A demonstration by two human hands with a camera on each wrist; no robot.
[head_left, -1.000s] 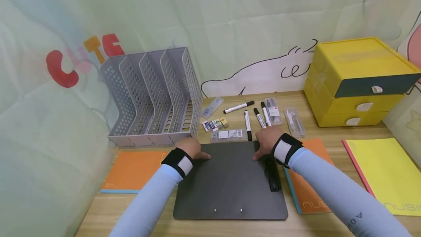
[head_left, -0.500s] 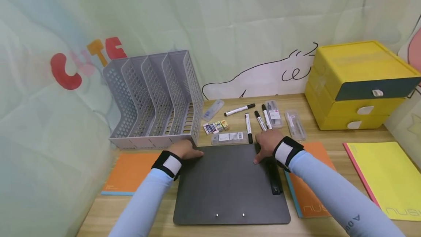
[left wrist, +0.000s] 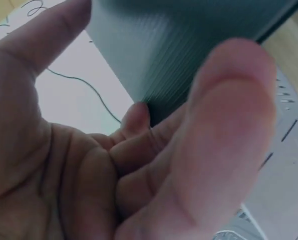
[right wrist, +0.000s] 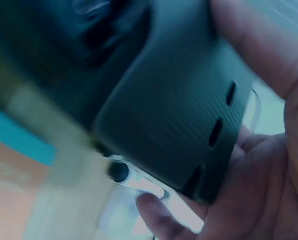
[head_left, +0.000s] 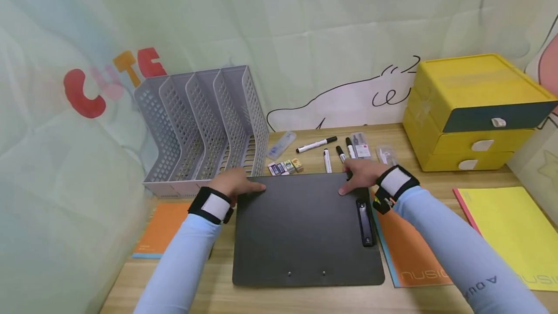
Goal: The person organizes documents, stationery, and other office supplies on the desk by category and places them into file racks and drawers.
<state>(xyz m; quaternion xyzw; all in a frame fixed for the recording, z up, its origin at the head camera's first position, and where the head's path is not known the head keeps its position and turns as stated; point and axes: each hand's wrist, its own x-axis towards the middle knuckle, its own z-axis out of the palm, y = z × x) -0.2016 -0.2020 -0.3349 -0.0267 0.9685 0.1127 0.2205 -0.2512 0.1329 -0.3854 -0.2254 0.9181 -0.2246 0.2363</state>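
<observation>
Clipboard (head_left: 301,227) between both hands' grip

Behind the clipboard (head_left: 301,227), markers (head_left: 316,144), erasers (head_left: 285,166) and clear cases (head_left: 361,146) crowd the desk (head_left: 218,294) — the grey file rack (head_left: 205,125) blocks the left, yellow drawers (head_left: 471,110) the right.

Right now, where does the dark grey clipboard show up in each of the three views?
Head: the clipboard lies centre on the desk, far edge held at both corners by the left hand and right hand.
Left wrist: its corner fills the top, fingers curled round it.
Right wrist: its blurred corner fills the centre.
Shared landmark: the clipboard's far corners in the hands.
</observation>
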